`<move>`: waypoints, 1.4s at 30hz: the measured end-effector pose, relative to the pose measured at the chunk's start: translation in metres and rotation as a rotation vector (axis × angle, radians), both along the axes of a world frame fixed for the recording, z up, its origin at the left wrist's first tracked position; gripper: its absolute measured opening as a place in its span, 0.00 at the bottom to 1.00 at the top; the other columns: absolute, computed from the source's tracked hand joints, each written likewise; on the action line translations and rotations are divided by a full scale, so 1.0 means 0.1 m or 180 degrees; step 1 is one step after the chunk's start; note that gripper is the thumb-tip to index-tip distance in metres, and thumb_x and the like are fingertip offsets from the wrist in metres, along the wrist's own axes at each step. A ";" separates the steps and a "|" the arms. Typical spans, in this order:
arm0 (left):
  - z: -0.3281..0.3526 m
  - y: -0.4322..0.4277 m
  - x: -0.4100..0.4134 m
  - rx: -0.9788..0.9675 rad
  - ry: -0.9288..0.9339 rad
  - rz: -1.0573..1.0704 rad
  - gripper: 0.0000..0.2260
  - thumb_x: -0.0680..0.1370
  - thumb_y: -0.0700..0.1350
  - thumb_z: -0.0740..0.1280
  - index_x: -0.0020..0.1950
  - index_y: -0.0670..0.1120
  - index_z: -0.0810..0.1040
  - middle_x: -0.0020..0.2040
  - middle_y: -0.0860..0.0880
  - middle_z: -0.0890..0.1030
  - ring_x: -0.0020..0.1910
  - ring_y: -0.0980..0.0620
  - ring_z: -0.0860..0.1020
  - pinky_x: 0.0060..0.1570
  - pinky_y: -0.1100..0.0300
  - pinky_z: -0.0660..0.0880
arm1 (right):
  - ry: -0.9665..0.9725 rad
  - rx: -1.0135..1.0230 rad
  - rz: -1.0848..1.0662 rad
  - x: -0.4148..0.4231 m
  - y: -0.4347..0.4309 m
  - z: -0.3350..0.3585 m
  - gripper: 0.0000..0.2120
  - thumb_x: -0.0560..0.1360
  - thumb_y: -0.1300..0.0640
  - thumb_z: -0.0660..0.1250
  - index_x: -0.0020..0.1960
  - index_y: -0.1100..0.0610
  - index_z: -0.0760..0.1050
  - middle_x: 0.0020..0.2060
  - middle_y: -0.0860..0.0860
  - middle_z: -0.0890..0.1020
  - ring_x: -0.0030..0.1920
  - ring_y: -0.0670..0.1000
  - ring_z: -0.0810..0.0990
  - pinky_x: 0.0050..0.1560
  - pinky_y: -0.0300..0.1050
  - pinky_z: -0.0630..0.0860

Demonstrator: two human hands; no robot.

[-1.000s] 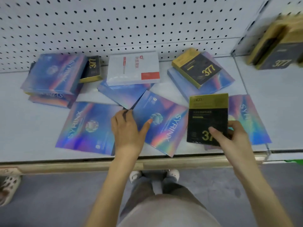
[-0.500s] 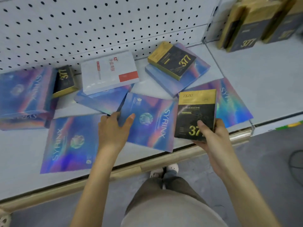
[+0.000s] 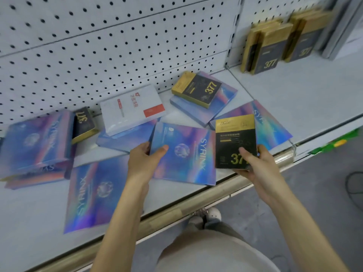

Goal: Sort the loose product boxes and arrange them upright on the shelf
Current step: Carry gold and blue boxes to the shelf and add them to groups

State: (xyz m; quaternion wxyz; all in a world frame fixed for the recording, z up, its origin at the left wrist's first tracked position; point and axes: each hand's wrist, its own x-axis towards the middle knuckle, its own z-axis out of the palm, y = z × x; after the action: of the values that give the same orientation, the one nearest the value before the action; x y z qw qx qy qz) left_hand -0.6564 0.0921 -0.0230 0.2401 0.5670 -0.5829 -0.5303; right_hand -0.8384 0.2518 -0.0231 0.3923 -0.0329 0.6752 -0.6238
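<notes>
Between your two hands lie the boxes you are holding. Your left hand (image 3: 145, 160) grips the left edge of a holographic SYRINX box (image 3: 186, 154), with the thumb pressed on its face and the fingers curled under the edge. That box lies almost flat at the front of the shelf (image 3: 324, 99). Your right hand (image 3: 257, 165) pinches a black-and-gold 377 box (image 3: 234, 138), thumb on the front and fingers behind. You hold it tilted up, just right of the box in your left hand.

Count the other holographic boxes outward from your hands:
- One front box (image 3: 92, 195) lies flat to the left of your left wrist.
- One covered box (image 3: 125, 140) lies just beyond your left fingers, under the single white box (image 3: 131, 108).
- One rear box (image 3: 222, 107) lies farther back, between your hands.
- One right box (image 3: 273, 128) lies just behind your right hand.
- Far to your left is a left stack (image 3: 35, 140) of at least two; its lower boxes are too blurred to count.

You have three loose 377 boxes: the one you hold, a second 377 box (image 3: 196, 89) lying on the rear box, and a third 377 box (image 3: 84, 122) beside the left stack.

Well beyond your right hand, upright 377 boxes (image 3: 269, 52) stand in two groups against the back panel. Blur hides how many there are.
</notes>
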 end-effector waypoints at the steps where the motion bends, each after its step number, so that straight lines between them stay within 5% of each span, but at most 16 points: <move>1: 0.01 -0.02 0.01 0.0037 0.0086 0.0002 0.06 0.73 0.40 0.72 0.42 0.50 0.80 0.39 0.54 0.82 0.36 0.59 0.78 0.37 0.72 0.73 | 0.0015 -0.0010 -0.0005 0.01 0.00 0.00 0.06 0.79 0.61 0.63 0.52 0.51 0.71 0.52 0.51 0.81 0.54 0.53 0.82 0.54 0.55 0.79; 3: 0.06 -0.08 0.02 0.0234 0.0326 0.0026 0.05 0.73 0.37 0.72 0.44 0.47 0.82 0.37 0.53 0.84 0.35 0.57 0.81 0.38 0.66 0.77 | 0.0054 -0.0055 0.0003 0.03 0.02 0.01 0.06 0.79 0.60 0.63 0.53 0.50 0.71 0.52 0.49 0.81 0.51 0.50 0.82 0.52 0.51 0.80; 5: 0.13 -0.13 0.02 0.0446 0.0444 0.0033 0.02 0.74 0.38 0.71 0.43 0.45 0.81 0.31 0.54 0.83 0.28 0.59 0.79 0.28 0.68 0.75 | 0.0059 -0.0069 0.0006 0.03 0.05 -0.01 0.07 0.79 0.59 0.64 0.55 0.49 0.71 0.52 0.48 0.81 0.52 0.49 0.82 0.53 0.49 0.79; 10: 0.14 -0.31 0.04 0.0462 -0.0068 -0.0704 0.03 0.76 0.44 0.70 0.45 0.45 0.79 0.36 0.48 0.83 0.27 0.58 0.80 0.26 0.66 0.75 | -0.0500 -0.0339 0.0178 -0.06 0.11 -0.03 0.16 0.75 0.58 0.68 0.62 0.57 0.73 0.54 0.55 0.83 0.56 0.53 0.82 0.56 0.49 0.78; 13: 0.33 -0.39 0.14 0.0478 0.0329 -0.0527 0.04 0.76 0.39 0.67 0.50 0.42 0.79 0.37 0.47 0.84 0.30 0.54 0.81 0.31 0.63 0.78 | -0.0663 -0.0654 0.0076 -0.26 0.15 0.04 0.20 0.69 0.64 0.70 0.61 0.58 0.73 0.52 0.56 0.84 0.51 0.54 0.84 0.44 0.46 0.82; 16: 0.54 -0.61 0.28 0.0448 0.0956 -0.0338 0.07 0.76 0.39 0.65 0.52 0.44 0.79 0.41 0.49 0.85 0.33 0.55 0.83 0.30 0.62 0.80 | -0.0435 -0.0909 -0.0015 -0.65 0.16 0.09 0.22 0.70 0.71 0.67 0.63 0.61 0.71 0.50 0.56 0.84 0.47 0.53 0.84 0.49 0.48 0.81; 19: 0.64 -0.72 0.09 0.0324 0.1266 -0.0185 0.10 0.78 0.40 0.64 0.55 0.48 0.82 0.47 0.51 0.85 0.44 0.54 0.84 0.39 0.57 0.82 | -0.0228 -0.0963 -0.0156 -1.18 0.09 0.09 0.16 0.75 0.68 0.64 0.62 0.62 0.72 0.49 0.55 0.84 0.45 0.52 0.84 0.49 0.48 0.81; 22: 0.59 -0.48 -0.49 0.0223 0.1473 -0.0027 0.09 0.77 0.37 0.65 0.57 0.43 0.75 0.41 0.52 0.85 0.36 0.56 0.83 0.34 0.63 0.80 | -0.0095 -0.1014 -0.0332 -1.77 -0.03 0.05 0.08 0.79 0.63 0.61 0.56 0.62 0.76 0.41 0.51 0.86 0.40 0.49 0.85 0.43 0.45 0.81; 32: 0.26 0.28 -1.97 -0.0023 0.1949 0.0881 0.11 0.75 0.34 0.67 0.56 0.46 0.75 0.45 0.49 0.84 0.36 0.54 0.83 0.35 0.60 0.80 | 0.1998 -0.0418 0.1270 -3.35 -0.77 -0.01 0.18 0.74 0.64 0.70 0.62 0.54 0.72 0.56 0.55 0.80 0.55 0.54 0.81 0.55 0.51 0.80; 35: 0.22 0.49 -2.20 -0.0030 0.1964 0.1341 0.11 0.75 0.35 0.67 0.55 0.45 0.73 0.46 0.46 0.83 0.36 0.54 0.83 0.34 0.61 0.80 | 0.2652 -0.0208 0.1758 -3.55 -1.04 -0.08 0.19 0.74 0.61 0.70 0.64 0.56 0.72 0.58 0.52 0.80 0.57 0.51 0.79 0.57 0.46 0.77; 42: 0.20 1.11 -2.48 -0.0207 0.2028 0.2091 0.14 0.73 0.38 0.69 0.57 0.41 0.72 0.42 0.49 0.85 0.39 0.53 0.84 0.37 0.61 0.81 | 0.3450 -0.0253 0.1094 -3.79 -1.31 -0.23 0.23 0.70 0.52 0.75 0.59 0.55 0.69 0.45 0.50 0.78 0.44 0.48 0.77 0.43 0.41 0.75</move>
State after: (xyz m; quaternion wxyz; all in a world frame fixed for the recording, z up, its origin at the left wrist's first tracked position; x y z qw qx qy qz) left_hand -0.9045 0.2033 -0.0030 0.5804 0.5226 -0.2857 -0.5553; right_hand -1.2172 0.1211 -0.0464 0.0841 -0.4724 0.7409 -0.4700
